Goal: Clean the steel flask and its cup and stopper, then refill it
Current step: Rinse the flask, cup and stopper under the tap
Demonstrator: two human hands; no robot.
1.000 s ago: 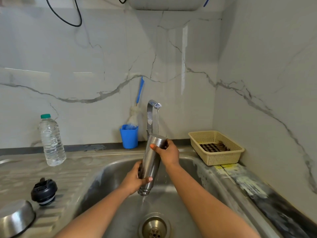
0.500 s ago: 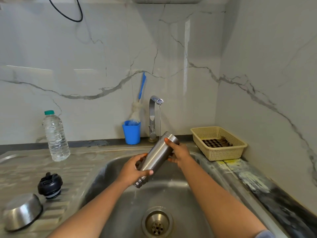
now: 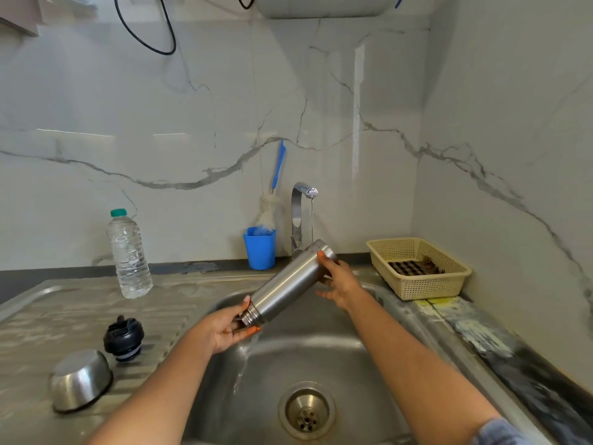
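The steel flask (image 3: 288,282) lies tilted over the sink (image 3: 321,354), its mouth low at the left and its base high at the right. Water pours from the mouth into the basin. My left hand (image 3: 221,329) grips the threaded neck end. My right hand (image 3: 340,281) holds the base end with fingers around it. The black stopper (image 3: 123,338) stands on the ribbed drainboard at the left. The steel cup (image 3: 80,379) lies upside down beside the stopper. A thin stream runs from the tap (image 3: 301,207) behind the flask.
A clear plastic water bottle (image 3: 128,255) with a green cap stands on the drainboard. A blue cup (image 3: 260,250) holding a bottle brush sits by the tap. A beige plastic basket (image 3: 420,268) stands at the right, near the wall. The drain (image 3: 306,411) lies in the basin's middle.
The flask has gone from nearly upright to steeply tilted, mouth down to the left. My left hand slid to the neck end, and water now pours out into the sink.
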